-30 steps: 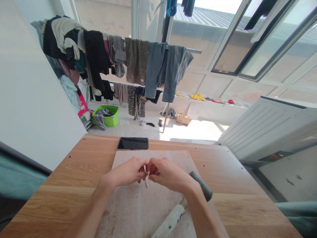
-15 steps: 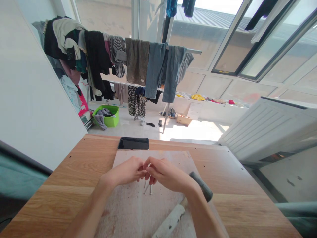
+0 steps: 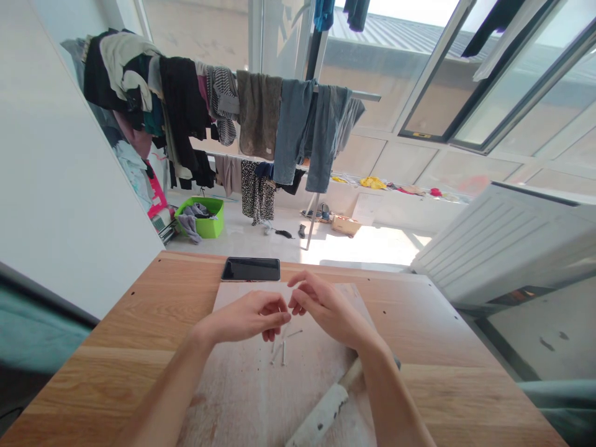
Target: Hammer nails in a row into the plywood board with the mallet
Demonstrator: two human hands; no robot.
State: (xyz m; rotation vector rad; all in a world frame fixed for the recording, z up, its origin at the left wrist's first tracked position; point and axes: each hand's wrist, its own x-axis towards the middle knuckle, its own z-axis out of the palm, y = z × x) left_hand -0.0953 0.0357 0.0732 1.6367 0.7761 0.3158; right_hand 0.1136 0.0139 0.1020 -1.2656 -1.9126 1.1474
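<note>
My left hand (image 3: 249, 316) hovers over a pale wooden board (image 3: 242, 391), thumb and forefinger pinched together; what they hold is too small to make out. My right hand (image 3: 326, 307) is raised just beside it, its fingers loosely curled and apart, holding nothing. Below the fingertips a few thin pale nails (image 3: 282, 351) lie loose on the board. A hammer with a whitish handle (image 3: 323, 410) lies on the board under my right forearm, its head mostly hidden.
The board rests on a wooden table (image 3: 116, 347). A black phone (image 3: 250, 269) lies flat at the board's far edge. Beyond the table stand a rack of hanging clothes (image 3: 261, 118), a green laundry basket (image 3: 202, 217) and a white radiator (image 3: 503, 242).
My hands were pressed together over a nail; now they have parted. The right hand has lifted up and away and opened, and nails lie on the board.
</note>
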